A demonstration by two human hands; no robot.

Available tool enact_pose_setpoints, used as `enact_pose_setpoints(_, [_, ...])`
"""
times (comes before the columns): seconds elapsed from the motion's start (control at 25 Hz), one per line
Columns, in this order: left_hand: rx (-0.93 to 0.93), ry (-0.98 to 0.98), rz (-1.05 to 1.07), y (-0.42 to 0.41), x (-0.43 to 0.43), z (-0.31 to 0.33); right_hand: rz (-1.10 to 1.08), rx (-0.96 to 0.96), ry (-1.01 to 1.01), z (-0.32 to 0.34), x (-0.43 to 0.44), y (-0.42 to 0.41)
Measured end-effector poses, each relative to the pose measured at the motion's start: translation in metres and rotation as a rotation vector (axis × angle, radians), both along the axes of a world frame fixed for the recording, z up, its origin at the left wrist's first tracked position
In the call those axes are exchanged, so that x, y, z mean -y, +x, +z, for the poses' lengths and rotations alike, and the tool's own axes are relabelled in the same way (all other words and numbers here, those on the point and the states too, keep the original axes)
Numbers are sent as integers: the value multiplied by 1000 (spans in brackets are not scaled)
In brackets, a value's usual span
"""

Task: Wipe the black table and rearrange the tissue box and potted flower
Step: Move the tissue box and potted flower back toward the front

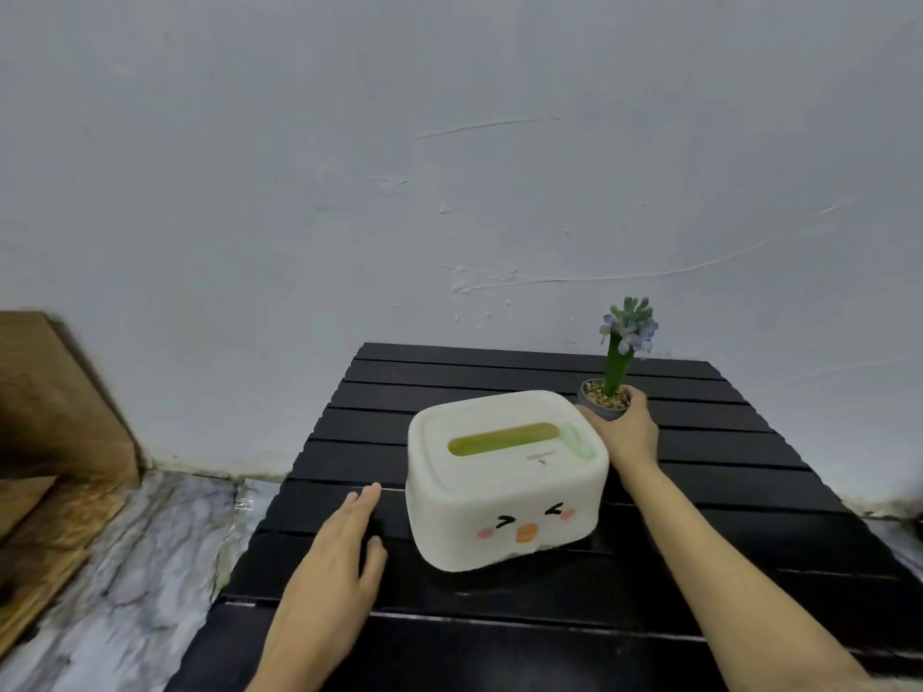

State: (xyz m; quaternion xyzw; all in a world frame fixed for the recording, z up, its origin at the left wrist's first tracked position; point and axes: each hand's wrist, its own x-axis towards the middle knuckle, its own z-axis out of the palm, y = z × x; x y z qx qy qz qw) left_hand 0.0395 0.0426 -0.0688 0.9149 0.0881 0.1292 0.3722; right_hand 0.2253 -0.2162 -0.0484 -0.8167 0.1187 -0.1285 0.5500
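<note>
- The right hand reaches past the tissue box and wraps the small grey pot of the potted flower near the far right of the black slatted desk; its fingers curl around the pot's rim and side.
- The left hand lies flat on the desk just left of the tissue box, fingers pressed together and extended, apart from the box and holding nothing.
- The white tissue box, with a cartoon face on its front and a green slot on top, sits mid-desk, its near left corner seemingly raised or blurred; I cannot tell which.
- Risk: the tall stem and blue bloom make the pot top-heavy, so a fast lift could tip it and spill the pebbles.
- Risk: the right forearm passes close beside the box and could knock it on withdrawal.
- No cloth is visible, so wiping looks not yet begun.
</note>
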Motion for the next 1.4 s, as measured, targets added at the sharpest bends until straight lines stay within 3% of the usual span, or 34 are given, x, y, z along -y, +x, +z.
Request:
enact_pose_setpoints(0.32, [-44, 34, 20, -4, 3, 6, 37, -45, -104, 12, 49, -117])
enact_pose_setpoints(0.56, [-66, 24, 23, -19, 6, 16, 176, -150, -98, 16, 56, -139])
enact_pose_setpoints(0.64, [-32, -54, 51, -31, 11, 25, 91, -68, -89, 27, 53, -154])
enact_pose_setpoints(0.72, [9, -167, 40, -46, 23, 30, 4, 155, -170, 30, 49, -179])
enact_pose_setpoints(0.8, [32, -250, 2, -63, 42, 36, 80, 281, -229, 30, 43, -201])
enact_pose_setpoints(0.92, [52, -364, 10, -68, 58, 53, 326, 117, -188, 31, 27, -198])
enact_pose_setpoints(1.08, [3, -403, -14, -59, 64, 69, 423, -152, -16, 43, 3, -169])
enact_pose_setpoints(1.24, [-73, -327, -157, -48, 64, 67, 436, -161, 98, 40, -13, -150])
enact_pose_setpoints(1.4, [-93, -365, -136, -36, 52, 58, 383, -91, 180, 26, -22, -149])
